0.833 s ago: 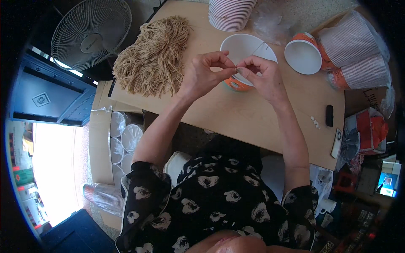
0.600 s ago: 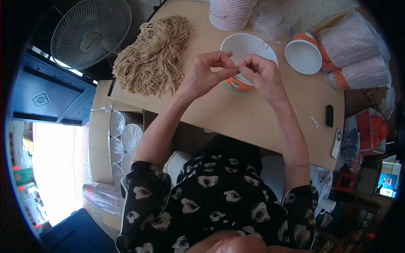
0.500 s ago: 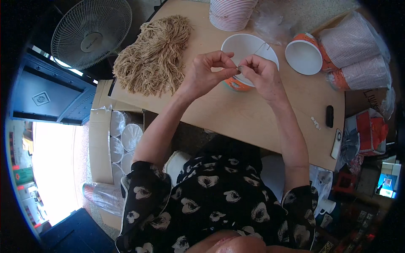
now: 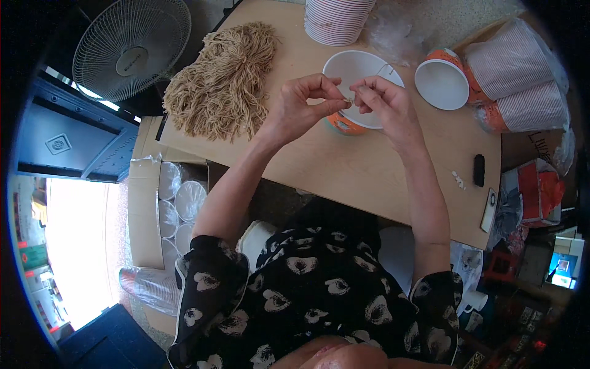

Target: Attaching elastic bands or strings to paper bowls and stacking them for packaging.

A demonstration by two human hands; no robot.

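Over the near edge of a white-lined orange paper tub, my two hands face each other in the air. My left hand pinches a tiny pale thing between thumb and forefinger, too small to name. Close beside it, my right hand has its thumb and fingers bent together; what they hold, if anything, cannot be made out. A thin light strand shows at the tub's far right rim. On the table to the left lies a big heap of tan, stringy strands.
A tall stack of tubs stands at the back. Another tub lies tipped beside bagged stacks. White bits, a black object and a remote-like device lie right. A fan stands left, above an open carton.
My right hand has drawn slightly right, parting its fingertips from those of my left hand. The left hand stays almost in place, still pinching.
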